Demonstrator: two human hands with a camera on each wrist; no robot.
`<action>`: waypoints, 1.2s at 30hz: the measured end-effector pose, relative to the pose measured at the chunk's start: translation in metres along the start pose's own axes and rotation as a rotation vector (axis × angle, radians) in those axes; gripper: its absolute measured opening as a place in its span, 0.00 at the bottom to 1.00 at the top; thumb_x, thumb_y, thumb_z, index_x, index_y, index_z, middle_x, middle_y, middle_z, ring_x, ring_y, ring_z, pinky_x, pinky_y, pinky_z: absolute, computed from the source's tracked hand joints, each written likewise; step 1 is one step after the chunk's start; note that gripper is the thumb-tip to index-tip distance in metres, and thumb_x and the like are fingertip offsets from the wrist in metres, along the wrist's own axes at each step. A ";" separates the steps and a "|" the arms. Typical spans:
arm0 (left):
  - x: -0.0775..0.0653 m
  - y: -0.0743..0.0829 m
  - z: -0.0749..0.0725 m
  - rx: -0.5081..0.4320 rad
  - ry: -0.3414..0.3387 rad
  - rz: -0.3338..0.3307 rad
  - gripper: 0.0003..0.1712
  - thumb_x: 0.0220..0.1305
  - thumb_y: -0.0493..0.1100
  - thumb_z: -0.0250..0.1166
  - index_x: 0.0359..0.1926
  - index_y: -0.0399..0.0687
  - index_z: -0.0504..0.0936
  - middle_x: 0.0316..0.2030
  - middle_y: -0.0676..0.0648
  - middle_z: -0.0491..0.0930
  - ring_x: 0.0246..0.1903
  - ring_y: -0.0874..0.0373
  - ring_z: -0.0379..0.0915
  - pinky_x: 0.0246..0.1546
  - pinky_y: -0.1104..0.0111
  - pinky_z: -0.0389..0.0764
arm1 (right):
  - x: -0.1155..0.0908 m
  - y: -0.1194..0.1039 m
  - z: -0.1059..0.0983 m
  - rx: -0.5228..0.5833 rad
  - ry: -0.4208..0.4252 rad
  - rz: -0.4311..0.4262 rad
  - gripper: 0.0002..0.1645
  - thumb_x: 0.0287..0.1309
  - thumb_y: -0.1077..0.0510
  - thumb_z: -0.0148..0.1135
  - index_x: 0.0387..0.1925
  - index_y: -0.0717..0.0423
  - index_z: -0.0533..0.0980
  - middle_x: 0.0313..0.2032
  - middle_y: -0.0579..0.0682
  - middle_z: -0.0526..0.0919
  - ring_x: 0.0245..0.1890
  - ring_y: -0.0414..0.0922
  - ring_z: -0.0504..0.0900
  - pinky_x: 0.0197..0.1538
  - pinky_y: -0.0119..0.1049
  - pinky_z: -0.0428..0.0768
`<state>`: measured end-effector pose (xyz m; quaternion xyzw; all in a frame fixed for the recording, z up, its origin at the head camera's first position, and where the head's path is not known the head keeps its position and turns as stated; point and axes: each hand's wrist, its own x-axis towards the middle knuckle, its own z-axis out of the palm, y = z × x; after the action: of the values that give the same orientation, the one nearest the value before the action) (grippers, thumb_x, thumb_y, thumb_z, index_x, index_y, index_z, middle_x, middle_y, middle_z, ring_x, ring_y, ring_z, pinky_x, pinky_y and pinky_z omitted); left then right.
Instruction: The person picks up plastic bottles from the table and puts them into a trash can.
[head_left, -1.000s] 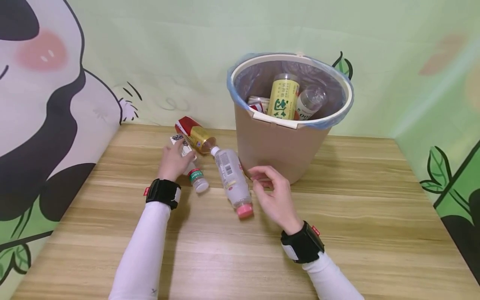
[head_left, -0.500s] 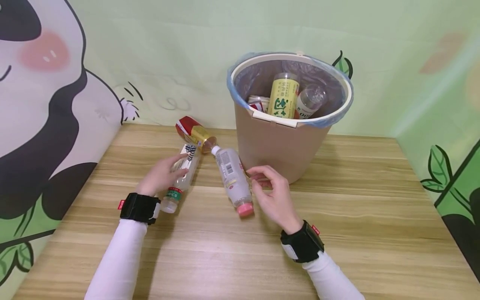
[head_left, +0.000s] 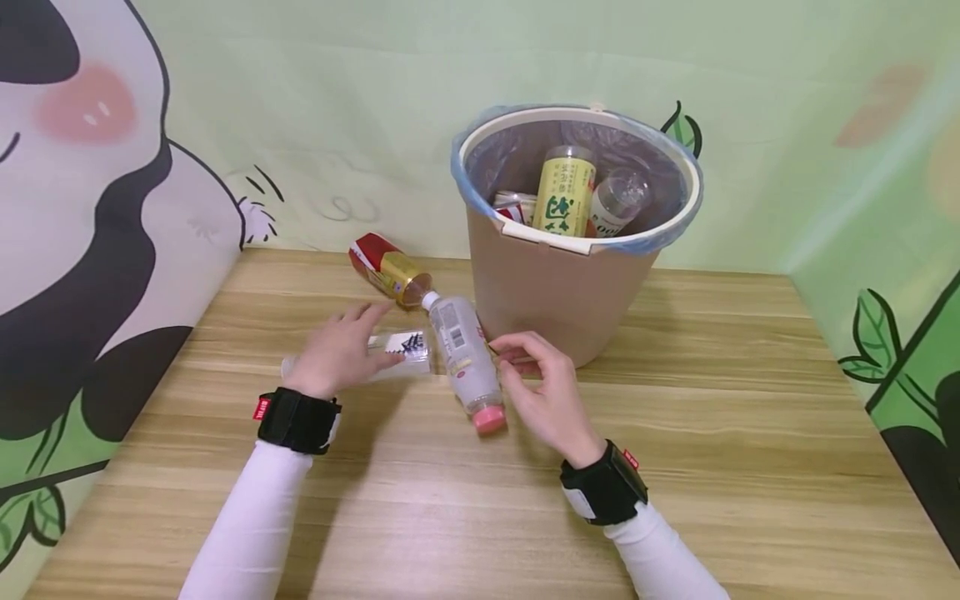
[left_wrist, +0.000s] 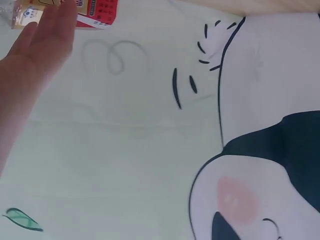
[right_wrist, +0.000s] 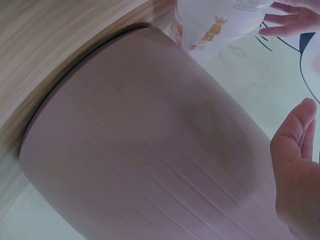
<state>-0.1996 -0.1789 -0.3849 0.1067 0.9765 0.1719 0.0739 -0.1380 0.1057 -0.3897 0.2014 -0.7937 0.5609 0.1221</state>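
My left hand (head_left: 337, 354) is over a clear plastic bottle (head_left: 411, 346) with a black-and-white label, lying sideways on the table. Its fingers look fairly straight in the left wrist view, and the hand hides the bottle's middle. Just right of that bottle lies a whitish bottle (head_left: 461, 354) with a pink cap. My right hand (head_left: 547, 387) hovers beside it, fingers loosely bent, holding nothing. Behind, a red and gold bottle (head_left: 390, 271) with a white cap lies near the wall, its cap against the whitish bottle's base.
A brown bin (head_left: 555, 292) with a blue liner stands behind my right hand. Inside are a yellow-labelled container (head_left: 564, 196), a clear bottle (head_left: 622, 200) and other packaging. The wooden table (head_left: 675, 517) ends at a panda-printed backdrop (head_left: 337, 125).
The clear bottle has turned from pointing toward me to lying sideways, its cap end now left. My left hand moved left and nearer, then slightly back right. The right hand stays put.
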 end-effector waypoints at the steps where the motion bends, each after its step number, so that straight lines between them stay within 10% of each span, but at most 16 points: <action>1: 0.001 0.003 0.002 0.009 0.001 -0.003 0.50 0.62 0.58 0.69 0.79 0.54 0.55 0.76 0.35 0.59 0.72 0.28 0.56 0.68 0.31 0.61 | 0.000 0.001 0.000 0.001 0.000 -0.003 0.14 0.61 0.71 0.58 0.48 0.62 0.81 0.45 0.57 0.86 0.43 0.52 0.85 0.48 0.33 0.84; 19: 0.003 0.010 0.028 0.028 0.067 -0.017 0.50 0.52 0.42 0.77 0.75 0.50 0.63 0.67 0.32 0.72 0.64 0.29 0.68 0.64 0.35 0.69 | -0.001 0.005 -0.005 -0.012 -0.022 0.008 0.14 0.63 0.70 0.59 0.49 0.63 0.80 0.46 0.58 0.86 0.44 0.53 0.84 0.49 0.32 0.84; 36: -0.017 0.030 -0.001 -0.205 0.343 0.145 0.50 0.61 0.52 0.72 0.77 0.48 0.57 0.64 0.37 0.76 0.57 0.41 0.77 0.54 0.43 0.80 | -0.002 0.007 -0.004 -0.003 -0.008 -0.012 0.15 0.61 0.72 0.58 0.50 0.65 0.80 0.46 0.60 0.86 0.44 0.52 0.84 0.48 0.33 0.84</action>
<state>-0.1783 -0.1558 -0.3722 0.1379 0.9419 0.2910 -0.0956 -0.1400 0.1121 -0.3946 0.2082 -0.7939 0.5580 0.1225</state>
